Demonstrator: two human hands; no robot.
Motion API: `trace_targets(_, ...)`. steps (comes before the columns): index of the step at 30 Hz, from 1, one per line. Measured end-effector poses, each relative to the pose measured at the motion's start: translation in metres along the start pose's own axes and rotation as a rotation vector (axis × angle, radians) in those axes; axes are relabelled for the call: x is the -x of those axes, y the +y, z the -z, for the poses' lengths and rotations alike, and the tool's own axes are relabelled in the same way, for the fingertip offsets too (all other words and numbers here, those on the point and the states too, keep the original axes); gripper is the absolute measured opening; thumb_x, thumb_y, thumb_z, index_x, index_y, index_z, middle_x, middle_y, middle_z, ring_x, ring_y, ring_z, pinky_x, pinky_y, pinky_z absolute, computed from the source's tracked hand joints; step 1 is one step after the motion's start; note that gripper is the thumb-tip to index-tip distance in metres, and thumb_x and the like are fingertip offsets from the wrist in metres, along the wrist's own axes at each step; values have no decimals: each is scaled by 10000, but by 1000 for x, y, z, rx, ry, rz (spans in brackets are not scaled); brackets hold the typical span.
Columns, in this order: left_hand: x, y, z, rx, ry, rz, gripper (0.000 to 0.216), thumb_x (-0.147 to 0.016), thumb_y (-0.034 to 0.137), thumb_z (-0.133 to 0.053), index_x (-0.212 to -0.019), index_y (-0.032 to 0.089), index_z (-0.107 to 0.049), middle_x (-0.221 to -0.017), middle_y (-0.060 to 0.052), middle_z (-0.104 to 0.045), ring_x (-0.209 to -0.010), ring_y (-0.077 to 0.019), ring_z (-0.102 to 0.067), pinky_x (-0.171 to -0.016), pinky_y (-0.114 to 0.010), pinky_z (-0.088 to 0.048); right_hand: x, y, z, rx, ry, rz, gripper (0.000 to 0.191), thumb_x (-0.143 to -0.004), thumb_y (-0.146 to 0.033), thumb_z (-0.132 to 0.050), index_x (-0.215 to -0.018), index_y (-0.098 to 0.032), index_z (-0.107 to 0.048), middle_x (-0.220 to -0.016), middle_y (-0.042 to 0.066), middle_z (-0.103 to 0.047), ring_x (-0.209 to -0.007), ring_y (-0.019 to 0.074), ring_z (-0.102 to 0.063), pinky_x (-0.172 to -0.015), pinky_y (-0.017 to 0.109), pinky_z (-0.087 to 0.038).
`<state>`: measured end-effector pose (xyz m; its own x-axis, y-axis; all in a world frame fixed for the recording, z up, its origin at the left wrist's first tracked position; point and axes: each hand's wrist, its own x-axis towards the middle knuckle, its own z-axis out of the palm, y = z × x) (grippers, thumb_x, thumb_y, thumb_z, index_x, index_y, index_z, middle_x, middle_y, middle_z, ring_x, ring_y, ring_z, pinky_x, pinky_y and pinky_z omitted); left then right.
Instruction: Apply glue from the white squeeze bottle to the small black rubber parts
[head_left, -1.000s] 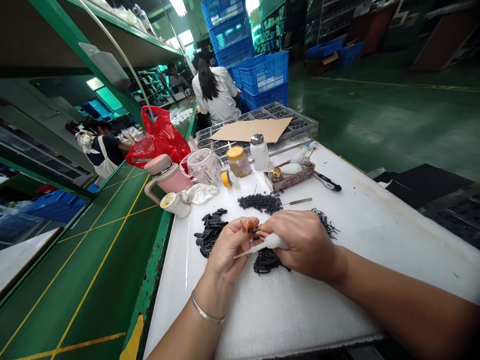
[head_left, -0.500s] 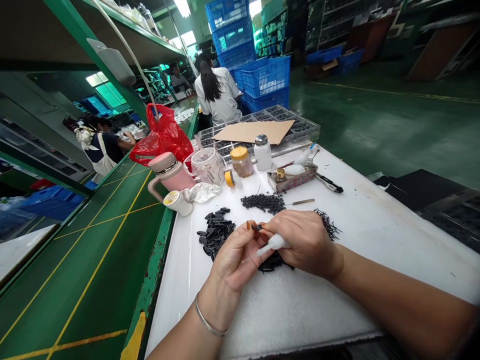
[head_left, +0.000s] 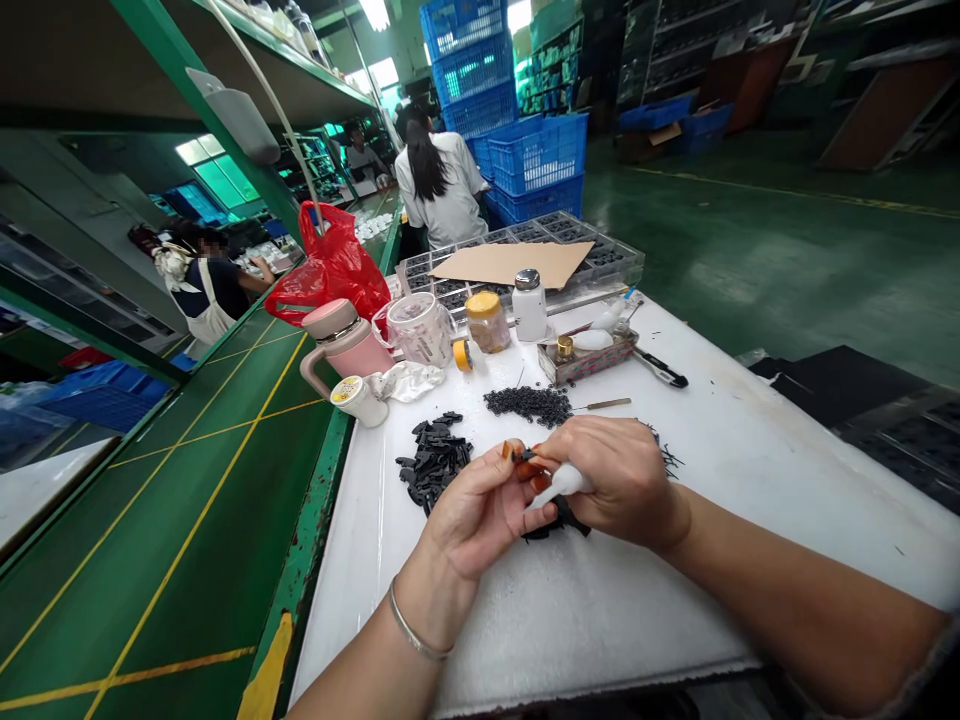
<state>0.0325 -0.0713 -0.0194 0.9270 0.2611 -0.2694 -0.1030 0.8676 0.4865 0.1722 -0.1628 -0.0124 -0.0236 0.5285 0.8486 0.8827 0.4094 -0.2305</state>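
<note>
My left hand [head_left: 480,505] and my right hand [head_left: 611,475] meet over the white table [head_left: 750,470]. Both pinch a small black plastic part [head_left: 525,458] between their fingertips. My right hand also grips a white pointed tool [head_left: 559,485] whose tip reaches toward my left palm. A pile of black plastic clips [head_left: 435,462] lies just left of my hands. A heap of tiny black pieces [head_left: 529,403] sits behind them. More black parts [head_left: 559,520] lie under my hands, partly hidden.
At the back of the table stand a pink mug [head_left: 341,345], a clear measuring cup [head_left: 420,328], a yellow-lidded jar [head_left: 486,320], a white bottle [head_left: 529,303], a small box of tools [head_left: 589,352] and trays under cardboard [head_left: 514,262]. A green conveyor [head_left: 187,480] runs along the left. Other people work beyond.
My hands stay joined on the small part and have shifted slightly right and lower. The view has drifted a little; the table's items are unchanged.
</note>
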Motion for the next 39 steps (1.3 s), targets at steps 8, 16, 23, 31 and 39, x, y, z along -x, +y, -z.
trace_targets(8, -4, -4, 1, 10, 9, -124, 68, -827, 118, -609, -886, 149, -620, -826, -40, -647, -768, -126, -639, -712, -254, -549, -3, -2, 1, -119, 31, -93, 61, -742, -83, -586, -733, -137, -613, -593, 25, -601, -526, 122, -526, -538, 247, -398)
trace_targets(16, -7, -7, 0, 23, 66, -243, 54, -763, 130, -693, -799, 110, -657, -761, -39, -671, -711, -102, -642, -684, -194, -550, 0, 0, 1, -67, 15, -79, 61, -769, -105, -598, -732, -153, -603, -604, 8, -603, -552, 126, -538, -561, 253, -396)
trace_targets(23, -6, -8, -6, -9, 184, -260, 56, -763, 146, -687, -765, 104, -650, -706, -27, -650, -632, -91, -619, -607, -184, -552, -2, -1, 2, -38, 26, -45, 92, -818, -168, -578, -726, -166, -583, -581, 0, -584, -534, 125, -517, -547, 258, -383)
trace_targets(31, -6, -9, -6, 45, 179, -226, 49, -805, 135, -641, -764, 110, -629, -707, -27, -637, -638, -87, -613, -632, -186, -557, -1, -2, 2, -38, 43, -60, 120, -832, -188, -587, -715, -167, -580, -580, 4, -587, -545, 126, -525, -561, 259, -398)
trace_targets(39, -4, -10, -5, 82, 135, -140, 53, -842, 174, -601, -840, 123, -610, -702, -28, -615, -627, -108, -609, -581, -204, -551, -3, -2, 1, -55, 60, -38, 107, -850, -184, -571, -743, -172, -576, -591, 2, -592, -557, 121, -552, -573, 245, -418)
